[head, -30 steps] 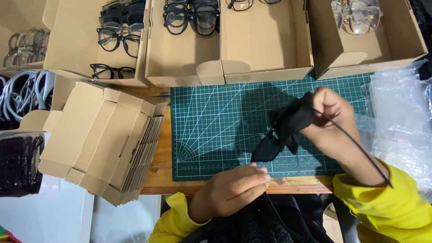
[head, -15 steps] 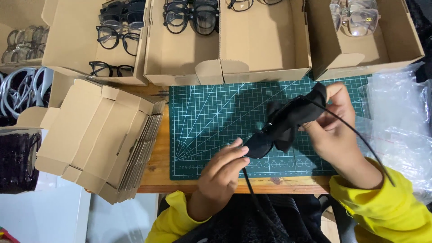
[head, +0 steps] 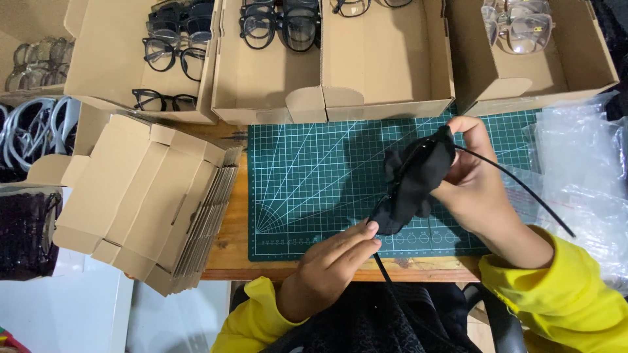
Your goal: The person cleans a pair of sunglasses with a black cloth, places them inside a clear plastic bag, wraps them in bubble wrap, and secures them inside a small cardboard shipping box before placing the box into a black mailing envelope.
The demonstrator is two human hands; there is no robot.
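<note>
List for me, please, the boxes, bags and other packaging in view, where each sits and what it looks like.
Open cardboard boxes: row along the far edge, brown, rectangular, holding dark and clear eyeglasses.
Flat cardboard box blanks: stacked left of the green cutting mat, brown, unfolded.
Clear plastic bags: heap at the right, crinkled, see-through.
Black soft pouch: over the mat, gripped by the right hand; the left hand touches its lower end.

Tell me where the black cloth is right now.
In the head view, the black cloth is right of centre, held above the green cutting mat in the right hand, wrapped around black glasses, with the left hand touching its lower end.
</note>
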